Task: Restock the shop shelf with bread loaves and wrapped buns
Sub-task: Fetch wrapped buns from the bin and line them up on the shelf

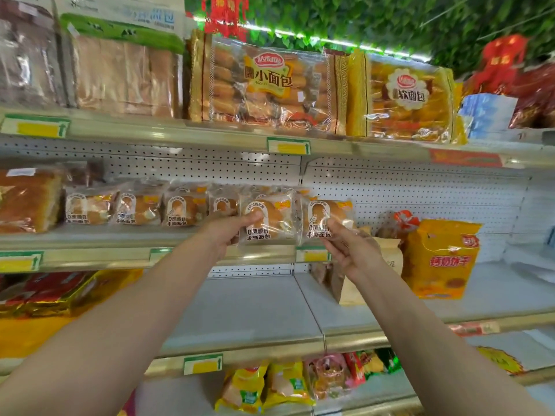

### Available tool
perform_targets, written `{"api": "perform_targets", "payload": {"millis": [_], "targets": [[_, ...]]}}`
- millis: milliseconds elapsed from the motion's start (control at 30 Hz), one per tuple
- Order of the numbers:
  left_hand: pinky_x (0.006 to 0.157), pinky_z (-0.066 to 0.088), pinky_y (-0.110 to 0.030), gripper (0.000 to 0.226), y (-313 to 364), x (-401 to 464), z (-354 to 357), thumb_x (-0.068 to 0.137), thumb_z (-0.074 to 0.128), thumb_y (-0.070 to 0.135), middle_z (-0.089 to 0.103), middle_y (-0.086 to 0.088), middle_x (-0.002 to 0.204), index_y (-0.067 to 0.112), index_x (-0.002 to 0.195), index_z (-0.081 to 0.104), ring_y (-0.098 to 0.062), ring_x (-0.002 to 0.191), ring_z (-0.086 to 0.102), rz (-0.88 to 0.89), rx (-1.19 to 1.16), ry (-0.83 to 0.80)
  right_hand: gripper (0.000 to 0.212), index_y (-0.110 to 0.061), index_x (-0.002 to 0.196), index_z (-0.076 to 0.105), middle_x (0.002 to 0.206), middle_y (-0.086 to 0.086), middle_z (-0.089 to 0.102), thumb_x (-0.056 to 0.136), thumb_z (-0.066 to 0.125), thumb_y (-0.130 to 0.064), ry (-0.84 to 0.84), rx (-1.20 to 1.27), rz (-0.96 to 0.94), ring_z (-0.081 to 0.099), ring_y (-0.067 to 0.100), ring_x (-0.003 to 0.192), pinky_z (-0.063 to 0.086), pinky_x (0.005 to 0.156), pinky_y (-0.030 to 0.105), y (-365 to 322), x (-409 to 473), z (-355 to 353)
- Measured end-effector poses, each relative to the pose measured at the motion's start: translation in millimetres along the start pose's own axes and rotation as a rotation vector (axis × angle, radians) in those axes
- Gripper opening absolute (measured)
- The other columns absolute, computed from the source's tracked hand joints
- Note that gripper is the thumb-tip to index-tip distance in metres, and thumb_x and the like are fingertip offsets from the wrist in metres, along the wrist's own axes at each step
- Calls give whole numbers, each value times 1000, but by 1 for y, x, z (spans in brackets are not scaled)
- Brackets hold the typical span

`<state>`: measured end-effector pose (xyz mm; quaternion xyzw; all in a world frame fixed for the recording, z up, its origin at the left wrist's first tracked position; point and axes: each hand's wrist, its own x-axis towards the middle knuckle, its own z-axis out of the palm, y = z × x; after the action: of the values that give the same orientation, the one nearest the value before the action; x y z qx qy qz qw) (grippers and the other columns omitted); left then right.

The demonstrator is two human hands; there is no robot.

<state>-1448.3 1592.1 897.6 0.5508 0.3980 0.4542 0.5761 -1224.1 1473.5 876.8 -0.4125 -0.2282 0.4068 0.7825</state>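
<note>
The left hand (pixel 232 231) pinches the lower left edge of a wrapped bun (pixel 268 216), thumb on its front, at the front of the middle shelf (pixel 120 235). Just to its right, the right hand (pixel 350 246) grips a second wrapped bun (pixel 324 217) by its lower right corner, the two packets side by side and touching. To the left, a row of like buns (pixel 135 207) stands along the same shelf, ending at a large bread loaf (pixel 28 199) at the far left. Behind them runs a white perforated back panel (pixel 405 187). The top shelf (pixel 180 130) carries big bags of small breads (pixel 270 85). To the right of the hands stands a yellow biscuit bag (pixel 441 259) on the shelf below (pixel 255 307), whose grey surface lies between the arms. Green foliage (pixel 390 19) covers the wall above.
</note>
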Motion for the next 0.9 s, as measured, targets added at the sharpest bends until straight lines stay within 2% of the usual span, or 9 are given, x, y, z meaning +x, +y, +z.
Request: {"api": "perform_targets", "payload": {"millis": [100,133,167,300,400,500,600,700,900], "targets": [[91,52,-33,108,8,26,16,57,93,36,70,-8,117,21,149,40,-20,105,64,54,17,-12,77,-7,128,55,109,9,75,63,95,-18,12,-164,-26,72,18,99,58,94,35,-11,37,-4],[98,52,-37,110,9,36,21,59,93,36,71,-7,116,14,150,36,-22,109,65,55,30,-6,77,-11,126,57,112,9,75,61,97,-19,9,-193,-33,71,17,101,56,97,35,-14,48,-5],[101,52,-40,97,11,44,25,55,92,37,72,-6,113,20,141,50,-23,110,66,51,53,14,76,-14,123,58,113,10,74,59,97,-16,6,-191,-29,71,17,99,55,98,36,-16,62,-6],[90,56,-33,91,9,75,33,45,88,45,74,-3,107,15,127,64,-17,100,67,4,169,41,58,-19,107,57,102,11,75,64,92,-2,43,-123,14,73,17,84,60,86,30,-19,104,-5],[92,57,-35,97,3,100,37,38,89,50,76,-3,103,14,125,66,-20,98,70,-10,225,123,55,-19,100,53,105,9,76,64,94,-8,11,-169,89,75,17,93,54,86,25,-17,135,-7],[96,56,-38,81,-6,115,43,49,92,39,75,-2,97,12,122,67,-18,94,70,-15,201,196,57,-17,107,53,107,9,74,66,92,-10,-10,-247,115,71,23,102,52,90,30,-14,155,-8],[104,51,-40,78,-15,126,49,53,96,29,73,-4,113,8,122,67,-20,101,68,8,170,306,61,-15,112,54,101,10,76,65,93,-8,-22,-310,94,72,30,104,60,85,37,-9,173,-12],[109,46,-38,72,-21,134,53,66,93,33,66,-7,130,8,127,65,-26,118,63,58,288,391,69,-15,118,56,106,9,74,62,96,-18,-57,-392,99,72,22,94,55,61,29,-2,186,-16],[72,39,-25,43,-23,140,62,77,82,51,64,0,90,14,98,72,-15,77,55,92,647,419,57,-19,94,59,105,7,73,55,100,-29,-57,-466,113,68,27,104,53,100,47,11,208,-21]]}}
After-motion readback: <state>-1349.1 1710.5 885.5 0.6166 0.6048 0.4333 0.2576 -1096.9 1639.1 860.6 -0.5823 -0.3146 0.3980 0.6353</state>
